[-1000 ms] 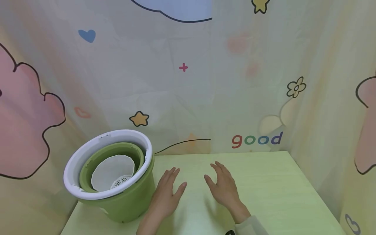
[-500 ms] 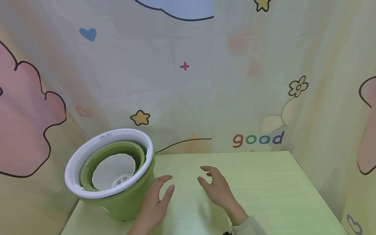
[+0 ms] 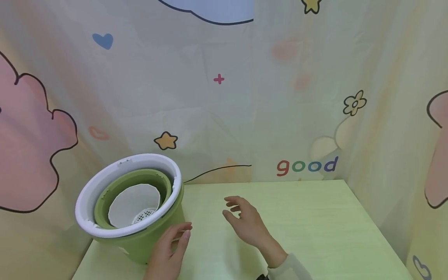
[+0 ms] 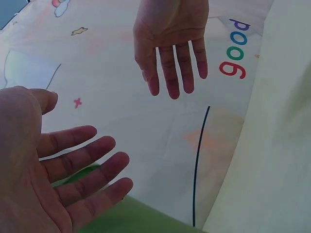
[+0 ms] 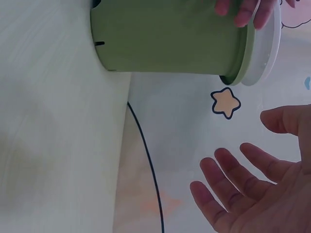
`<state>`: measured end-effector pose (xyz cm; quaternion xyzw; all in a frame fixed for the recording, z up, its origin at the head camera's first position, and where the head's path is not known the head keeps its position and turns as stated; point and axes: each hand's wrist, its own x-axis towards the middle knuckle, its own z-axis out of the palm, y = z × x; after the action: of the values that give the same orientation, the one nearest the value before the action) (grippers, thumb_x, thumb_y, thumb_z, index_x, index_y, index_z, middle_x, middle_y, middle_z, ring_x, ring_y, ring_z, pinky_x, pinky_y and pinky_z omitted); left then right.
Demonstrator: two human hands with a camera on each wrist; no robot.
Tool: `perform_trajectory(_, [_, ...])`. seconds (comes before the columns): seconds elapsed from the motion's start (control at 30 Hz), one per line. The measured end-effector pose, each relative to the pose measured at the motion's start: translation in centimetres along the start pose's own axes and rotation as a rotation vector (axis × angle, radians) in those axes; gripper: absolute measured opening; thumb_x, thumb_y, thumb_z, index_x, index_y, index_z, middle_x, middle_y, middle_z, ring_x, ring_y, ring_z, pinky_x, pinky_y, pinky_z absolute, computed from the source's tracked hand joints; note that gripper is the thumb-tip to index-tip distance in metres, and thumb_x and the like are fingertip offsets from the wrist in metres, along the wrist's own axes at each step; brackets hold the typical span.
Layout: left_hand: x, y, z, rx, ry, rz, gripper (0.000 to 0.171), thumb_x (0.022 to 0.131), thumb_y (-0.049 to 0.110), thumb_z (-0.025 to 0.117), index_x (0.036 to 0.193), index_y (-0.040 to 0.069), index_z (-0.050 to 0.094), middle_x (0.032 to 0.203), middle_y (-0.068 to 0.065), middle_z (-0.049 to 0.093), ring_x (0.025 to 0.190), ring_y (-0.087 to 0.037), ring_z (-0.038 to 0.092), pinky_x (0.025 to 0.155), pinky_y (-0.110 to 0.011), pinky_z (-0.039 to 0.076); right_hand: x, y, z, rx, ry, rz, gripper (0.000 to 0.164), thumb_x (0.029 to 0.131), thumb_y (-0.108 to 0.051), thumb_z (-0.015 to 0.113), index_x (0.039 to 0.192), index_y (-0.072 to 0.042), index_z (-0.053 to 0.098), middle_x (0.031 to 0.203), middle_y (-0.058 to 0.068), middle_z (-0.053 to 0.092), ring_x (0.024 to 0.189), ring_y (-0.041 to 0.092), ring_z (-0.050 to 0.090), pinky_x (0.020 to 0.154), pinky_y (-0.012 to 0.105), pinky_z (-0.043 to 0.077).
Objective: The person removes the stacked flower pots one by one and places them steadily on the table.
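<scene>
A large green flowerpot (image 3: 134, 247) with a white rim (image 3: 83, 210) stands at the table's left side in the head view. Nested inside it are a smaller green pot (image 3: 101, 206) and a white basket (image 3: 131, 200) with a mesh bottom. My left hand (image 3: 164, 254) hovers in front of the outer pot's right side, fingers relaxed and holding nothing. In the left wrist view its fingers (image 4: 87, 182) spread loosely, with green pot wall behind. My right hand (image 3: 246, 225) hangs over the middle of the table, palm toward the pot, fingers loosely bent around nothing.
The pale green table (image 3: 325, 229) extends right of the hands. Behind it and along both sides hangs a fabric backdrop (image 3: 168, 81) printed with cartoon shapes and the word "good" (image 3: 308, 166).
Both hands have drifted left, the left one also lower and closer to the viewer, now overlapping the flowerpot. Their fingers have bent a little more. The pots have stayed put.
</scene>
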<state>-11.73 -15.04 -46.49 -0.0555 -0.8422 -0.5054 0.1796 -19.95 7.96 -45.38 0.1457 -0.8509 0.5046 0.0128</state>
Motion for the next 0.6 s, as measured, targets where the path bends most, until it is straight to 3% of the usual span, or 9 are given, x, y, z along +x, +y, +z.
perform_trajectory(0.23, [-1.8,-0.2,-2.8,0.015,0.066,-0.075,0.019,0.104,0.010,0.060,0.117,0.014,0.074,0.100,0.005,0.077,0.092,0.001,0.070,0.076,-0.023,0.060,0.3,-1.4,0.4,0.038,-0.104,0.008,0.036,0.104,-0.035,0.060,0.138,-0.022,0.061,0.110,-0.001,0.069,0.098,0.018,0.067,0.078,0.034,0.054])
perform_trajectory(0.33, [-2.4,-0.9,-4.2,0.038,0.120,-0.132,0.019,0.104,0.006,0.057,0.112,0.008,0.075,0.090,0.001,0.077,0.083,0.000,0.070,0.069,-0.023,0.061,0.4,-1.7,0.4,0.029,-0.112,-0.005,0.035,0.104,-0.037,0.060,0.136,-0.023,0.062,0.107,-0.003,0.069,0.096,0.017,0.067,0.078,0.033,0.053])
perform_trajectory(0.6, [-3.3,-3.6,-7.8,0.016,0.235,-0.394,0.036,0.111,0.023,0.046,0.111,-0.003,0.070,0.081,0.008,0.073,0.076,-0.002,0.069,0.063,-0.028,0.059,1.2,-3.4,0.5,0.012,-0.109,-0.043,0.030,0.102,-0.036,0.063,0.129,-0.024,0.067,0.101,-0.003,0.071,0.088,0.012,0.066,0.077,0.031,0.052])
